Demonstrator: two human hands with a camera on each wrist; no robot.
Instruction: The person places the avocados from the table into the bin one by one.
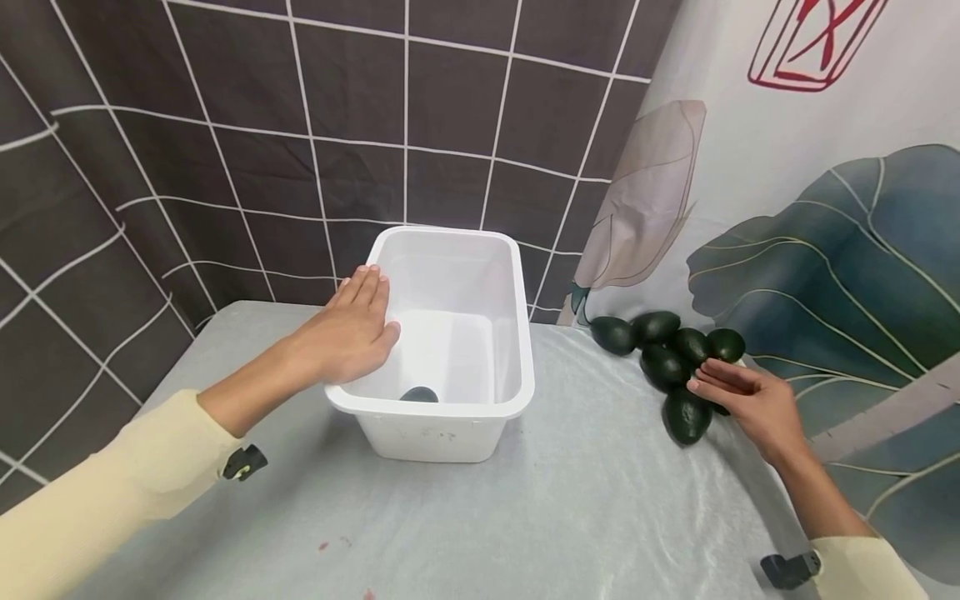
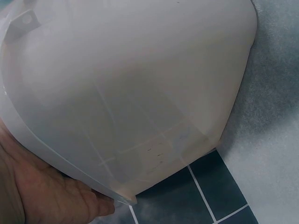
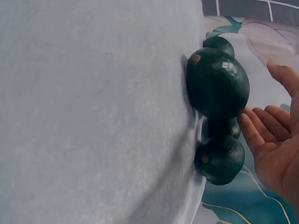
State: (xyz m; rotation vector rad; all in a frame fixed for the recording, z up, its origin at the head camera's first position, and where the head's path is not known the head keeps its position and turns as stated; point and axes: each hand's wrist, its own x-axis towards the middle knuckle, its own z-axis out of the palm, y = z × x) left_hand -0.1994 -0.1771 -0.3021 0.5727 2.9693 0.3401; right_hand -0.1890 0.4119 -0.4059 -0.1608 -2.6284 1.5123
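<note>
A white plastic tub (image 1: 433,433) stands on the cloth-covered table in the head view. My left hand (image 1: 351,329) rests on its left rim with the fingers straight; the left wrist view shows that hand (image 2: 51,191) along the edge of the tub's wall (image 2: 154,93). Part of a dark rounded thing (image 1: 419,394) shows inside, mostly hidden by the near rim. To the right lie several dark green avocados (image 1: 664,367) in a cluster. Over them my right hand (image 1: 757,408) is held with fingers extended, its fingertips right by the large front avocado (image 3: 218,84) in the right wrist view.
A dark tiled-pattern backdrop (image 1: 360,92) hangs behind the table. At right is a white curtain (image 1: 720,50) with leaf prints and a red drawn mark. The grey table cloth (image 1: 577,500) spreads in front of the tub, with small reddish spots near the front.
</note>
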